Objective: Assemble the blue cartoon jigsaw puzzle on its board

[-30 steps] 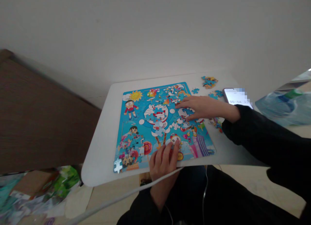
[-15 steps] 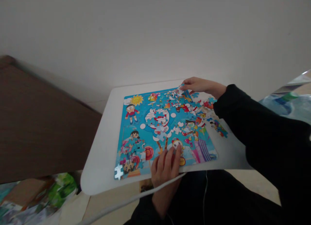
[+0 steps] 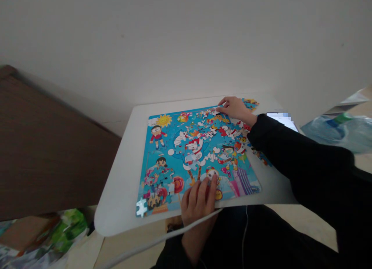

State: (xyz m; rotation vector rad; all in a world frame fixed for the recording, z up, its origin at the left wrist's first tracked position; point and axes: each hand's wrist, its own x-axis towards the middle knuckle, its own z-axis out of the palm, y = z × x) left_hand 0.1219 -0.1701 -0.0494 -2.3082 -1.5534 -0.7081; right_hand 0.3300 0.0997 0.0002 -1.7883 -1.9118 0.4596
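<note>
A blue cartoon jigsaw puzzle [image 3: 171, 121] lies flat in its board on the white table. Many of its pieces are in place, while others lie loose on top, heaped at the middle and upper right. At the board's top right corner, my right hand [image 3: 236, 107] pinches a small whitish puzzle piece [image 3: 218, 110], partly hidden by the fingers. My left hand [image 3: 199, 201] rests on the bottom edge with fingers stretched out over the picture. A silvery blank spot [image 3: 141, 207] shaped like a piece shows at the lower left corner.
More loose pieces [image 3: 250, 103] lie right of the board, partly behind my right sleeve. A lit phone [image 3: 281, 119] is on the table's right side. A white cable [image 3: 162, 237] crosses in front. Dark wood furniture [image 3: 52, 152] stands left; plastic-wrapped things [image 3: 343, 131] are at right.
My right hand has moved slightly right and down at the top right corner. Some loose pieces have shifted down towards the middle. The phone has come into view; my left hand stays put.
</note>
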